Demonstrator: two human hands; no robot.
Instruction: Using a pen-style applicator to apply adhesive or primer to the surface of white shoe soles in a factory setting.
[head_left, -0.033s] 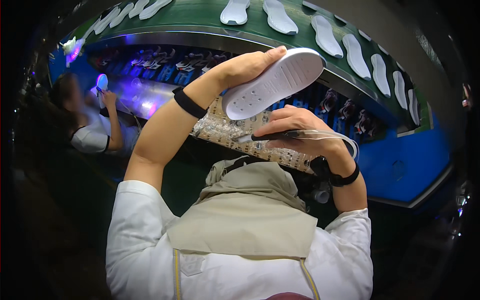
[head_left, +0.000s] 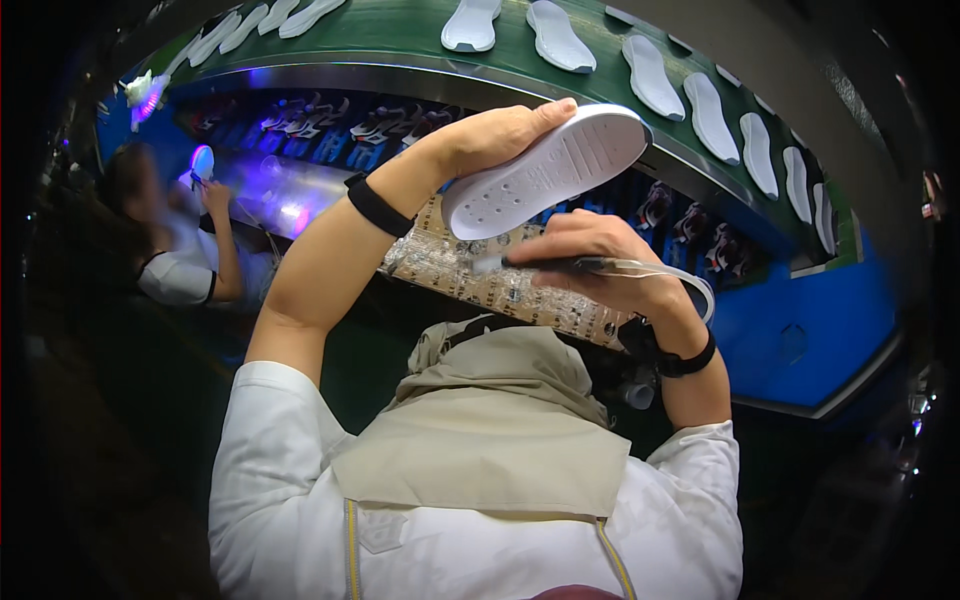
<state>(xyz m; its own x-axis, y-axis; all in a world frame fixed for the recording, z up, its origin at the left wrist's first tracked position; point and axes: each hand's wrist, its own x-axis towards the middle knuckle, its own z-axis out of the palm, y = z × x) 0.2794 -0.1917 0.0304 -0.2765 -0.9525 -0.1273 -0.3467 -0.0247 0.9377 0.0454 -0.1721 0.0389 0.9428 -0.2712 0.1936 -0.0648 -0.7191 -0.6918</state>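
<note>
My left hand (head_left: 505,138) is closed around the upper edge of a white shoe sole (head_left: 560,170), which is tilted with its grooved, dotted underside facing me. Just below it, my right hand (head_left: 612,250) grips a black-handled brush (head_left: 575,265) with a pale tip (head_left: 488,263). A clear tube (head_left: 690,278) runs from the brush handle back past my right wrist. The pale tip points left and appears slightly apart from the sole. Motion blurs the tip and my right fingers a little. The sole's far side is hidden, along with some left fingers behind it.
Several white soles (head_left: 562,38) lie along a green conveyor belt (head_left: 385,42) beyond my hands. Shoe uppers (head_left: 300,118) stand on a lower level beneath it. Under my hands is a plastic-wrapped bench top (head_left: 430,262). At left, a co-worker (head_left: 185,270) holds a violet-lit sole.
The sole has dipped very slightly. My right hand, now more blurred, has shifted a little with the brush, whose tip sits slightly higher. Both hands keep their hold.
</note>
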